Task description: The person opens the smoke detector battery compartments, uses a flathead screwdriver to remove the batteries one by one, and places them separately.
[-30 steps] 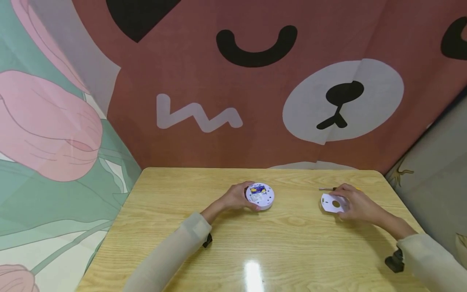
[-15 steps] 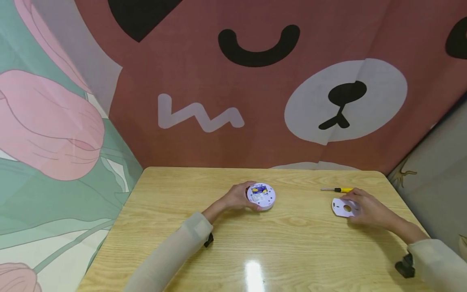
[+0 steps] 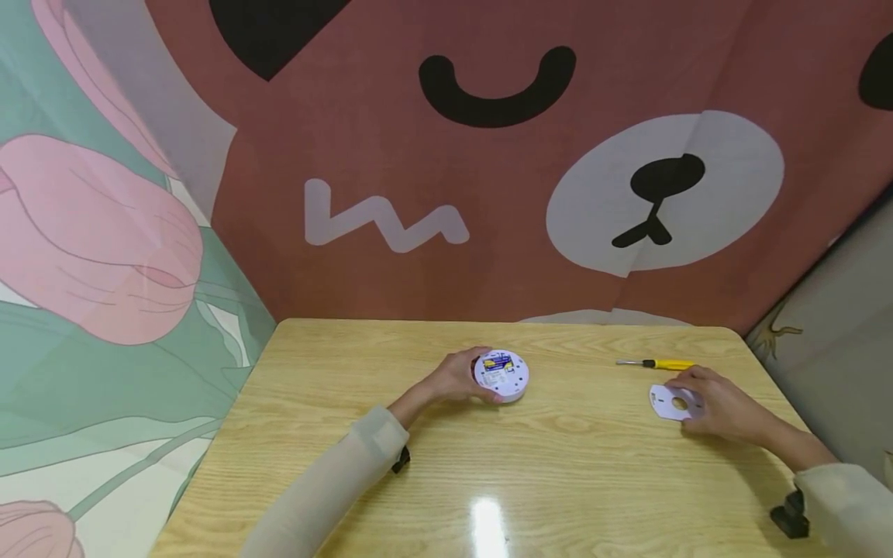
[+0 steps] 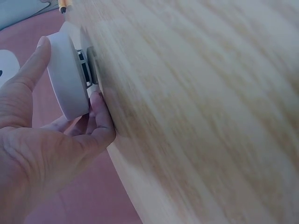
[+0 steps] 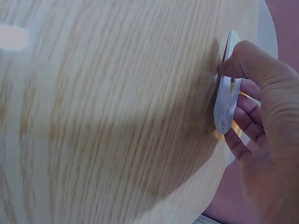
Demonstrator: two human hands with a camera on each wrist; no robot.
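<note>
Head view. Take the round white device [image 3: 501,376] as the landmark; its labelled, perforated face is turned up. Your left hand [image 3: 456,377] grasps it by the rim on its left side, over the bench [image 3: 558,465]. To the right of the device, well apart from it, your right hand [image 3: 725,407] pinches a flat white plate [image 3: 663,403] with a round central hole. A yellow-handled screwdriver [image 3: 673,365] lies to the right of the device, just beyond the plate; neither hand grips it.

Left wrist view. You see the device nearly edge-on, your thumb against its upper side and other fingers beneath. A dark-slotted part projects from its underside toward the bench; whether that part touches the wood cannot be told.

Right wrist view. Your thumb and fingers hold the plate by opposite edges, close to the bench; contact beneath it is unclear.

Judged from these views, the step in hand is probably setting the plate aside, to the right of the device. The next move would call for laying the plate flat and loosening your right fingers, your left hand holding the device steady.
</note>
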